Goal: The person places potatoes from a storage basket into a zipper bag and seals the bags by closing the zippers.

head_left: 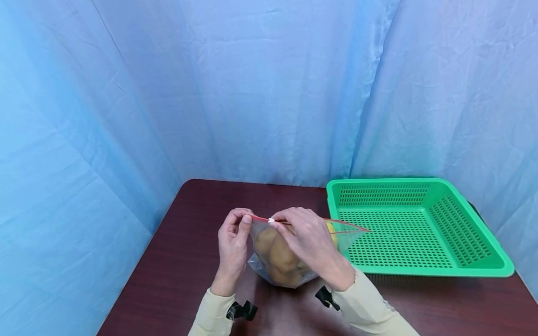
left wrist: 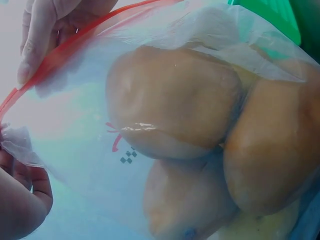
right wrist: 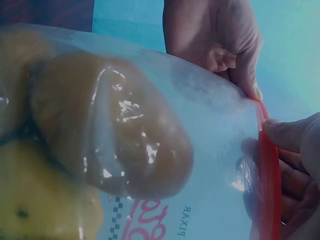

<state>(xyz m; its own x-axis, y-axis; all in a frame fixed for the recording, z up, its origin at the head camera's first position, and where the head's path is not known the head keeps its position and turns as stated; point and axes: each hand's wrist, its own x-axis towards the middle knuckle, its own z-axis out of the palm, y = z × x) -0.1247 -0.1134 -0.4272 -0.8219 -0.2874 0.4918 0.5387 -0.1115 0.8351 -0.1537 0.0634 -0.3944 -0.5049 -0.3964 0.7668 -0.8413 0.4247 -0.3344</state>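
Note:
A clear zip bag [head_left: 258,275] with a red zip edge stands on the table, tilted toward me. Inside it lie several smooth brown potato-like lumps [head_left: 282,254] and some yellow ones [right wrist: 45,195]. My left hand [head_left: 233,240] pinches the zip edge's left end between thumb and fingers. Just right of it, my right hand [head_left: 308,238] pinches the same edge at a small white slider [head_left: 271,220]. To the right of that hand, the red edges spread apart. In the right wrist view, printed lettering [right wrist: 147,220] shows through the plastic. The right hand covers part of the bag in the head view.
A green perforated basket [head_left: 420,270] stands on the right of the dark brown table [head_left: 201,205], and the bag's right corner overlaps its near left side. Blue curtains [head_left: 260,93] hang behind and to the left.

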